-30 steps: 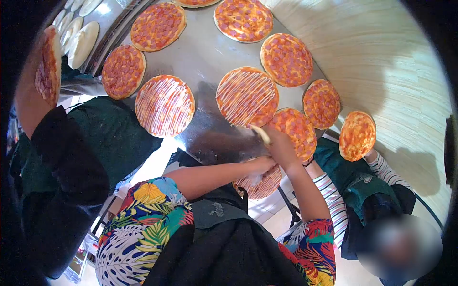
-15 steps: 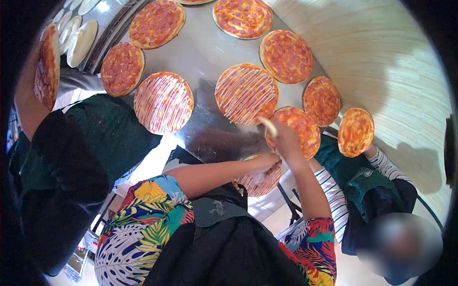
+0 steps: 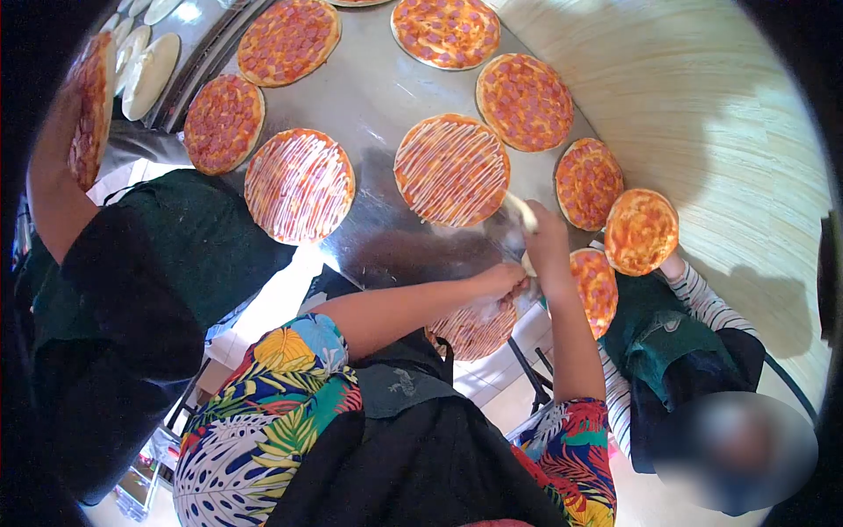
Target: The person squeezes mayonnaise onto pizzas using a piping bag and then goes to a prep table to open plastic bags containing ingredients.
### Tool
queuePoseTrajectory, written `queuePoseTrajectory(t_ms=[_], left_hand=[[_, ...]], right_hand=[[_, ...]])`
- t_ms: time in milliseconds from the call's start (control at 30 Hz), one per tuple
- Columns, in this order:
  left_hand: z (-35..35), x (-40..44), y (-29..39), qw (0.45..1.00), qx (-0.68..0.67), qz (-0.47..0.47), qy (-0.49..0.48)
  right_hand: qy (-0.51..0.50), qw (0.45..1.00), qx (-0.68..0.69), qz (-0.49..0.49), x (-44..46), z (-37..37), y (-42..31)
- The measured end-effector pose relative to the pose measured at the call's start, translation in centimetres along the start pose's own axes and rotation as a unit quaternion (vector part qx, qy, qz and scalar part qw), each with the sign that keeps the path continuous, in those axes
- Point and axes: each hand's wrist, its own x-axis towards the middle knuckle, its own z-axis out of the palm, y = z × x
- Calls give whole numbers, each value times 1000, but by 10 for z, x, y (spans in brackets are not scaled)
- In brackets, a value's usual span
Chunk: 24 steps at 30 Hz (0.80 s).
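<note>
Shiny grey metal tbl (image 3: 378,97), dark reflection nr front edge. On top: rnd pizza w/ white sauce stripes, l. side (image 3: 299,186); 2nd striped pizza (image 3: 452,170) abt ctr. Rnd red-orange pizzas w/ pink diced topping (image 3: 290,42): 2 at far l., just beside each other, 3 down r. side. Another pizza (image 3: 358,2) at far edge, mostly out of view.
</note>
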Motion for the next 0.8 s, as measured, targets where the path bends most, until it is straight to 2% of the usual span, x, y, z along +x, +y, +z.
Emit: queuePoseTrajectory(t_ms=[67,133,167,267,333,400,433,533,600,667,700,733,800], left_hand=[[-1,3,4,999,19,26,-23],[1,-7,-4,999,47,18,-9],[2,-11,-10,997,72,6,5],[3,-15,-22,999,46,12,1],[3,-8,-15,999,45,13,14],[3,-3,-9,998,47,16,27],[4,-1,-6,999,41,4,20],[2,0,-16,998,57,-9,11],[2,-7,-23,997,75,-15,13],[1,-15,-28,996,79,16,21],[2,-15,-26,996,81,16,23],[2,-15,-22,998,60,6,19],[8,-24,-12,999,48,2,15]], right_hand=[[15,999,27,24,-2,7,7],[-38,998,37,-39,-13,20,15],[-32,997,13,-72,-19,30,15],[-47,994,-5,-102,-28,35,17],[-67,995,21,-76,-17,29,21],[32,999,18,-31,-12,24,24],[31,999,18,-31,-12,25,25],[-9,996,74,-40,-17,35,29],[-29,998,26,-51,-24,36,17],[-59,998,21,-10,-27,33,12],[-7,996,67,-61,-24,34,18],[-5,996,67,-63,-22,31,20],[61,992,110,11,-21,18,11]])
